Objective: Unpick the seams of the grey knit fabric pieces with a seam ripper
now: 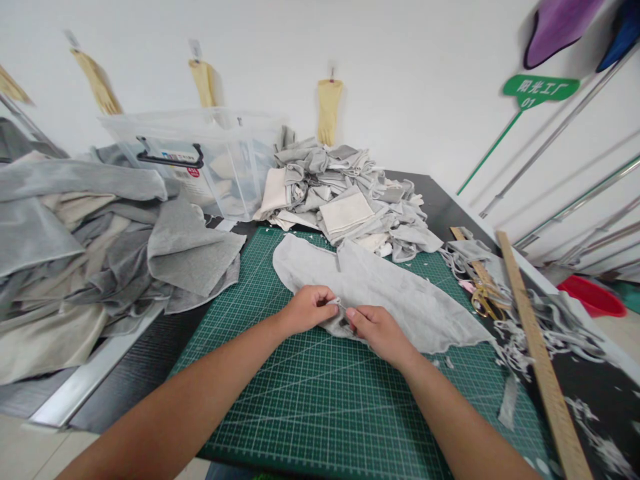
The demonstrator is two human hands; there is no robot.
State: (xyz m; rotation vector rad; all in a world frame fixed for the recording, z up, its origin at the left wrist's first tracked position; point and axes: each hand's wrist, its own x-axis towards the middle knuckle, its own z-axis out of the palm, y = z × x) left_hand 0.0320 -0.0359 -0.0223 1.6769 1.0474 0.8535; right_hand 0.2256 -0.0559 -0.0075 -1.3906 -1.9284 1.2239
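A light grey piece of fabric (pixel 395 293) lies spread across the green cutting mat (pixel 320 407), its near edge lifted a little between my hands. My left hand (pixel 311 308) is closed, pinching that edge between thumb and fingers. Just to the right, my right hand (pixel 375 327) is closed too, thumb and forefinger pinched at the same edge. A thin strand or strip of cloth seems to run between the two pinches, too small to make out well. The fabric's right end tapers toward scraps at the mat's side.
Folded grey and cream cloths (pixel 350 200) are heaped behind the mat. At left stand a cloth pile (pixel 115 247) and a clear plastic bin (pixel 235 167). On the right lie a wooden ruler (pixel 540 353), gold-handled scissors (pixel 483 303) and thread scraps (pixel 515 343).
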